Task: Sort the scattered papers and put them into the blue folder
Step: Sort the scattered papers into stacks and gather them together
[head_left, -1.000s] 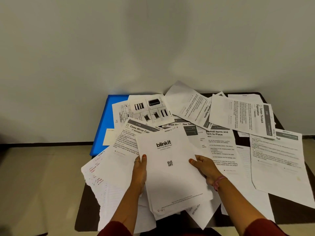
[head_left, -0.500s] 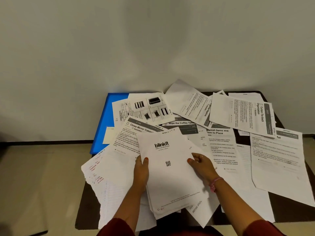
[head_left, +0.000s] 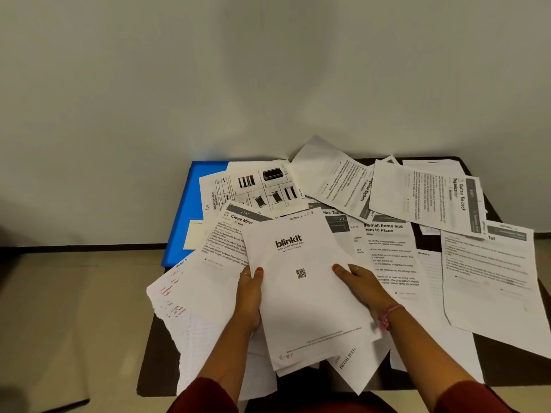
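Gripping the blinkit stack at mid-frame, left hand and right hand are best squaring edges before reaching the blue folder upper left.

The blue folder is a bright, plain blue with a pale cream label, and the bench beneath is dark brown. The scattered papers are white with black print, several topped by grey header bands; the blinkit sheet bears a black logo and a small black-and-white QR square. A lined sheet at the bench's left edge carries red handwriting.
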